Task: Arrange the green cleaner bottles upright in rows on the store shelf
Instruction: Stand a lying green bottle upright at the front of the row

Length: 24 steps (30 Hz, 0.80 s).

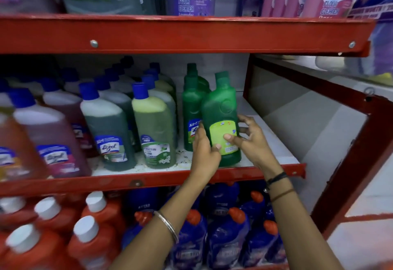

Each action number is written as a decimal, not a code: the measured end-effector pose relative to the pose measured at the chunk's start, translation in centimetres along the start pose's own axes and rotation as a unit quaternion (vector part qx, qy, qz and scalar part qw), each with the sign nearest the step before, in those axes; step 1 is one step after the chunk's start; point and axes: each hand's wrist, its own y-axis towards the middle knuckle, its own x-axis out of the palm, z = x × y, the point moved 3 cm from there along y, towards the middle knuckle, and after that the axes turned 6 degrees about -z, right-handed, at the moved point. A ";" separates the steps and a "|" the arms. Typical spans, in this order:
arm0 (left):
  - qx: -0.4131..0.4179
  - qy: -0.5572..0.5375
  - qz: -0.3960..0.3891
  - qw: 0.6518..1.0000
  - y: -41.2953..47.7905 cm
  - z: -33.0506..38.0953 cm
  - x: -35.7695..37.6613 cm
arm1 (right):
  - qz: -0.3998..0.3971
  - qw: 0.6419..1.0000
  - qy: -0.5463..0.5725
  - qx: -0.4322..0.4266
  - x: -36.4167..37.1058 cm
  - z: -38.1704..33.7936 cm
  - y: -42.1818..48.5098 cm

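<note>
The head camera, the only view, looks at a red metal store shelf with a white, speckled deck. Just right of the frame's centre stands an opaque dark green plastic cleaner bottle with a green cap and a yellow-green label, its base near the front lip of the deck and its neck tilting slightly toward the upper right. The left hand wraps the bottle's lower left side, thumb pressed on the label; the right hand cups the right side, thumb on the label and fingers loosely curled behind, so both hands hold the one bottle between them. Just behind it, toward the centre, more green capped bottles stand upright in a file; how many, I cannot tell. To the left stand clear bottles with blue caps holding green and purple liquids. The step in hand seems to be seating this bottle at the front of a new file beside the green ones. The next move probably calls for squaring it upright, perhaps turning it, since its label differs from the blue-marked label on the neighbour, then releasing. White deck lies bare to the right. The plastic looks smooth and rigid, and the bottle tall enough to tip if nudged.
</note>
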 end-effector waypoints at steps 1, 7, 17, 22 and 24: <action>0.003 0.020 0.008 1.000 -0.2 -0.2 -0.7 | -0.005 1.000 0.010 0.003 0.8 0.1 -0.1; 0.040 0.078 0.038 0.995 -1.7 -1.7 -4.1 | 0.001 0.999 0.054 0.008 5.0 0.8 -1.2; 0.109 0.055 0.103 0.987 -4.0 -2.0 -4.8 | 0.067 0.998 -0.015 0.001 5.7 1.1 -3.1; 0.152 0.028 0.073 0.985 -5.7 -2.0 -5.2 | 0.010 0.998 -0.061 -0.006 7.8 -0.9 -2.8; 0.142 0.015 0.056 0.988 -5.6 -2.4 -5.6 | 0.004 0.999 -0.038 -0.015 7.8 -0.9 -2.4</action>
